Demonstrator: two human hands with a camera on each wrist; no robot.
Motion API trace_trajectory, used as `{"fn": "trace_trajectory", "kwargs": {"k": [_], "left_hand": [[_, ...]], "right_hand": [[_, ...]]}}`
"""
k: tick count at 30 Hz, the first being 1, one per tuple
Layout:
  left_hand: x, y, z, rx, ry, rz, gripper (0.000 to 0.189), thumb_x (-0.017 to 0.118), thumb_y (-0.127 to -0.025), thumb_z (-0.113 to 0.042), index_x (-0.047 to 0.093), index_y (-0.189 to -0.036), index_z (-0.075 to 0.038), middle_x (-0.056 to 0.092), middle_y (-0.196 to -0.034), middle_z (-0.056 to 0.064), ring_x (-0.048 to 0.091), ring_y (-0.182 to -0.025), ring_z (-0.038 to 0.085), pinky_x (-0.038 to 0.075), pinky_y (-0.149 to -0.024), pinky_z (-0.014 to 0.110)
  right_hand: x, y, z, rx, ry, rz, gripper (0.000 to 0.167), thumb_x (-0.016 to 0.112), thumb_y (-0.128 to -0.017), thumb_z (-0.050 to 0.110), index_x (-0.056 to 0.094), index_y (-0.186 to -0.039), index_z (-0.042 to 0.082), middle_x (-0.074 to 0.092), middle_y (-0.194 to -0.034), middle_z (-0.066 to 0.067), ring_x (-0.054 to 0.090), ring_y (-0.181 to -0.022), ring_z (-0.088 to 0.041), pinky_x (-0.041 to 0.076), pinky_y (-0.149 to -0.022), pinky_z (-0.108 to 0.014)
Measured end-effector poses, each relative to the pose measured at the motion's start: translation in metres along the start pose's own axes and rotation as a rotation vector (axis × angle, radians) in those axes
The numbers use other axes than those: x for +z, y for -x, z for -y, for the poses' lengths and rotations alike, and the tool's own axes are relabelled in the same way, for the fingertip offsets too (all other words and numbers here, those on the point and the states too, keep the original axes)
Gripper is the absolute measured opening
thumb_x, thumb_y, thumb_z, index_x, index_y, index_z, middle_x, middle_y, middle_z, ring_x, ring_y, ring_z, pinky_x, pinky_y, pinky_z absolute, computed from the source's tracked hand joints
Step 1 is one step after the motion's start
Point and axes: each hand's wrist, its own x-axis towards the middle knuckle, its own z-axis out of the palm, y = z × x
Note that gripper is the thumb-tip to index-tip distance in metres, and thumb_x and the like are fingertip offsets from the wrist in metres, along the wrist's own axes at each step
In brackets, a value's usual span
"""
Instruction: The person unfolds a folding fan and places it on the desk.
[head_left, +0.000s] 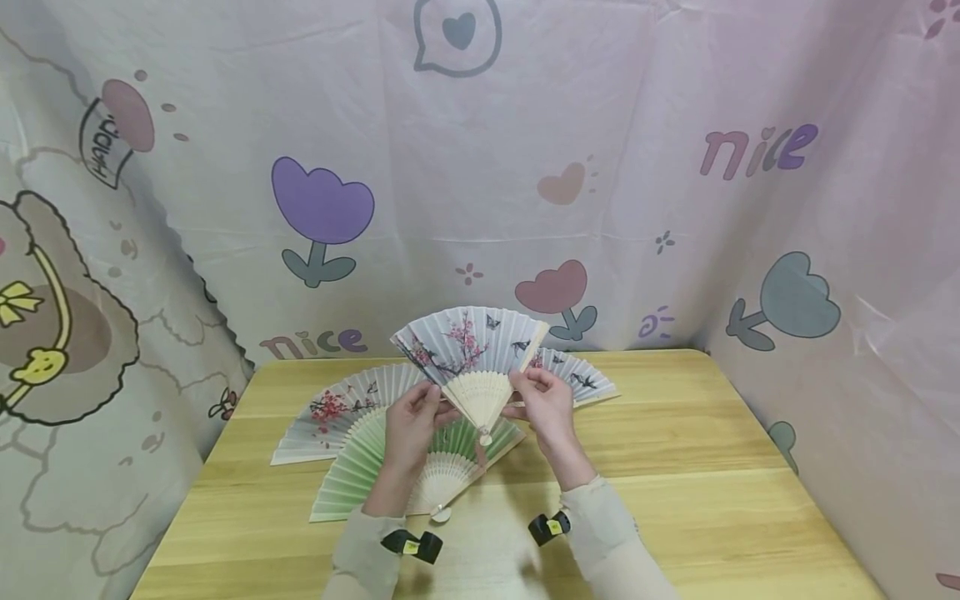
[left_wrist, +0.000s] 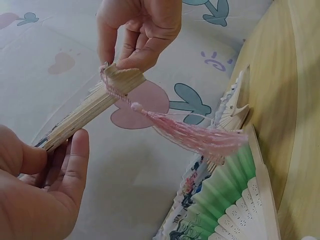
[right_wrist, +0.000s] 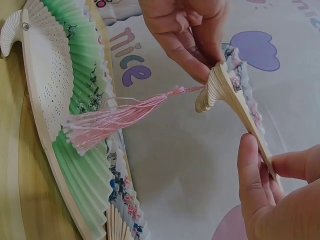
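Note:
Both hands hold a half-spread white folding fan [head_left: 468,342] with pink blossoms and dark butterflies, raised over the table. The left hand [head_left: 408,423] pinches its left edge near the wooden ribs. On the opposite side, the right hand [head_left: 546,406] pinches the pale wooden guard between thumb and fingers. A pink tassel [left_wrist: 195,134] hangs from the rib ends, where the ribs meet. Below the hands, a green fan [head_left: 356,471] lies spread on the table, partly hidden by the left forearm.
Another white blossom fan [head_left: 307,429] lies open behind the green one, at the left. At the back right, a further white fan [head_left: 581,379] shows partly behind the right hand. The wooden table [head_left: 675,483] meets a printed cloth backdrop [head_left: 465,125] at its far edge.

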Motion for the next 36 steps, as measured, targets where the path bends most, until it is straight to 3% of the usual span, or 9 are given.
{"fn": "trace_trajectory", "kwargs": {"k": [16, 23, 36], "left_hand": [[-0.0013, 0.0019, 0.0028, 0.022, 0.031, -0.093, 0.034, 0.055, -0.108, 0.000, 0.054, -0.135, 0.021, 0.071, -0.083, 0.002, 0.072, -0.072, 0.010, 0.069, -0.073, 0.022], [-0.0012, 0.0036, 0.0033, 0.039, 0.066, -0.106, 0.039, 0.054, -0.108, -0.002, 0.049, -0.137, 0.023, 0.070, -0.085, 0.005, 0.073, -0.071, 0.009, 0.069, -0.072, 0.022], [-0.0023, 0.0004, 0.0022, 0.052, 0.142, -0.165, 0.023, 0.056, -0.108, -0.004, 0.063, -0.116, 0.016, 0.074, -0.083, 0.003, 0.075, -0.072, 0.014, 0.070, -0.074, 0.027]], "right_hand": [[0.0005, -0.0014, -0.0054, -0.009, -0.064, -0.024, 0.027, 0.070, -0.100, 0.006, 0.063, -0.113, -0.016, 0.073, -0.074, -0.003, 0.071, -0.061, -0.014, 0.069, -0.059, -0.029], [-0.0009, -0.0022, -0.0061, -0.010, -0.096, -0.041, 0.019, 0.070, -0.100, 0.008, 0.064, -0.103, -0.010, 0.070, -0.069, -0.001, 0.071, -0.061, -0.013, 0.070, -0.062, -0.032], [0.0018, -0.0014, -0.0098, -0.006, -0.193, -0.098, 0.013, 0.068, -0.101, 0.003, 0.062, -0.091, -0.004, 0.072, -0.069, -0.003, 0.070, -0.061, -0.013, 0.070, -0.063, -0.029]]}}
